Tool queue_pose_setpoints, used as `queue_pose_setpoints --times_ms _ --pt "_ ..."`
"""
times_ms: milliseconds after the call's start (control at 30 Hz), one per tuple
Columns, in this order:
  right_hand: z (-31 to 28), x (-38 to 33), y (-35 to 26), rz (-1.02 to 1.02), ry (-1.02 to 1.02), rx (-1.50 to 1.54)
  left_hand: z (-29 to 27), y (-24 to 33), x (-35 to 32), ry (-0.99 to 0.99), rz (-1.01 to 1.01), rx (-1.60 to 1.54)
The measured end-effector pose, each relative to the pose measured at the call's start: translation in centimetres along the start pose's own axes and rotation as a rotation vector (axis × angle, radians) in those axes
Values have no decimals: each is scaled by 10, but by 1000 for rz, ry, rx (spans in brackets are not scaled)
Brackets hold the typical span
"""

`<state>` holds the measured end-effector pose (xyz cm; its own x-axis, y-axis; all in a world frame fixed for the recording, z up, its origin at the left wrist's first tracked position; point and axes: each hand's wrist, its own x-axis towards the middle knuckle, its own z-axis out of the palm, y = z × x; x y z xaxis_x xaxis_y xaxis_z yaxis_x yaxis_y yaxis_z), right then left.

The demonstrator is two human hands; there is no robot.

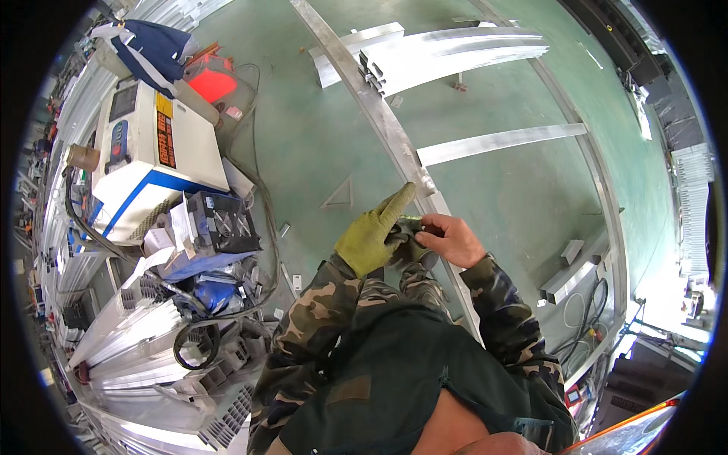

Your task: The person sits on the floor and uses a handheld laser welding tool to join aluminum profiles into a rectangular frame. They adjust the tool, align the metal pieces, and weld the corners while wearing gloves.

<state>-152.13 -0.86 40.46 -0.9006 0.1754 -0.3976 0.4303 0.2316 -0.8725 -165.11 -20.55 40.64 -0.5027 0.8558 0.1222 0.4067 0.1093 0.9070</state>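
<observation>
My left hand (371, 235) wears a yellow-green work glove. Its long fingers stretch up and right toward a metal beam (390, 133) of the frame on the floor. Bare, my right hand (455, 240) is close beside it, thumb and forefinger pinched together at a small dark grey and greenish piece (403, 229) between the hands. Whether that piece is part of the left glove, a second glove or something else, I cannot tell. The left palm and thumb are mostly hidden. Camouflage sleeves cover both forearms.
A metal crosspiece (500, 144) joins the beam to the frame's right rail (607, 197). Wide silver panels (447, 57) lie across its far end. A white and blue machine (163, 144), a cable (267, 205) and stacked metal profiles (129, 334) are at left.
</observation>
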Motion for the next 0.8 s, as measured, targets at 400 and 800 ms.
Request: queue_pose_setpoints --times_ms 400,800 --pt "21 -17 3 -96 -50 117 10 -22 -24 224 -40 138" --pt "35 -3 9 233 -5 334 14 -27 -45 325 -206 308"
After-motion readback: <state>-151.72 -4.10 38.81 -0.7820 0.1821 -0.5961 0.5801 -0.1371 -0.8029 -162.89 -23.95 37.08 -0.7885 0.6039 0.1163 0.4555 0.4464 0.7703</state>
